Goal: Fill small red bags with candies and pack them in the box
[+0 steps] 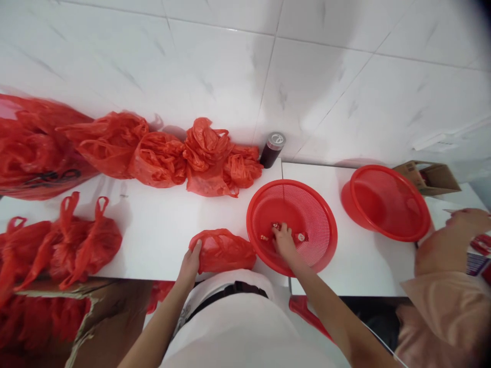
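Head view: white table ran along a tiled wall, the wall side counting as twelve o'clock.
Bulky red bag: lay between nine and ten o'clock.
Looped-handle bags: sat filled at eight o'clock, loops up.
Torn carton: stood below the table edge, between seven and eight, with red plastic inside.
Bunched bags: lined the wall from ten round to twelve.
Left hand: was at seven, thumb laid over the bag's end; the other fingers were hidden, so their grip could not be told.
Red plastic bag: lay between six and seven, beside the colander; it looked light, limp and slippery, best held by its mouth edge or a gathered fold.
Dark can: stood upright at one.
Red colander: sat between four and five; seemingly stiff and light, with its rim the natural hold.
Right hand: reached inside, fingers bent onto a small red-and-white piece; whether they pinched it could not be told.
Small pieces: lay either side of that hand; probably light, suiting a fingertip pinch.
Red basin: tilted at three.
Open cardboard box: stood behind it.
Co-worker's hand: was just past three.
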Available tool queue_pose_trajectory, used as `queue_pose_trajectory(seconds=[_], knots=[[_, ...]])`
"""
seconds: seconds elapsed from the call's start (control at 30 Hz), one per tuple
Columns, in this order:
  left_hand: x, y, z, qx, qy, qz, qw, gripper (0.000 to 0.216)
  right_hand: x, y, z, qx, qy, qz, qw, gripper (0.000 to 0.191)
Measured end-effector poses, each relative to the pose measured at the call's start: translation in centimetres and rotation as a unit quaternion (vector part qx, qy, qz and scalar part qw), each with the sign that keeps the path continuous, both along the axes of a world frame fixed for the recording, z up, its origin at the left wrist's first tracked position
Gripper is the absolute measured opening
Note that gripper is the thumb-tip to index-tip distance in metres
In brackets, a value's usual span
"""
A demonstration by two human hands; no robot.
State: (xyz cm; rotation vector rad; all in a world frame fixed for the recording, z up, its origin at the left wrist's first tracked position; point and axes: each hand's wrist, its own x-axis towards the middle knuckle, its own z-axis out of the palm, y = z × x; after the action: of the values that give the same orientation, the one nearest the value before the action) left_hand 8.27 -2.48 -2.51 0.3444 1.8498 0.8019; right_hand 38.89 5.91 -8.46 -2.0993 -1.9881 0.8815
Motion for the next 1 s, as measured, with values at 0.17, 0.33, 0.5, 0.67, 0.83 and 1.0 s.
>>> queue_pose_trajectory(seconds=[0.17,0.33,0.5,0.67,0.83,1.0], knots=[[0.3,0.2,0.5,0.038,-0.001,0.013,0.999,0.051,1.7,4.2,1.7,0.015,0.072,-0.096,0.993,0.031],[0.0,-0.3,0.7,0.043,0.006,0.017,0.999,0.060,-1.5,4.9,6.1,-0.020,0.241,-0.092,0.966,0.022],[-0.2,-0.2,0.5,0.043,0.024,-0.010,0.999,0.065,-10.4,0.3,7.7,-0.213,0.478,0.121,0.843,0.018],[-1.6,-0.3,0.3,0.036,0.087,-0.046,0.994,0.057,-15.2,-2.1,3.9,-0.186,0.273,0.264,0.906,0.050],[-4.8,-1.6,0.4,0.013,0.233,-0.063,0.970,0.042,-15.0,-2.5,2.8,-0.155,0.162,0.239,0.945,0.064],[-6.0,-2.0,1.1,0.019,0.305,-0.100,0.947,0.040,-12.7,-1.8,6.5,-0.129,0.215,0.242,0.937,0.059]])
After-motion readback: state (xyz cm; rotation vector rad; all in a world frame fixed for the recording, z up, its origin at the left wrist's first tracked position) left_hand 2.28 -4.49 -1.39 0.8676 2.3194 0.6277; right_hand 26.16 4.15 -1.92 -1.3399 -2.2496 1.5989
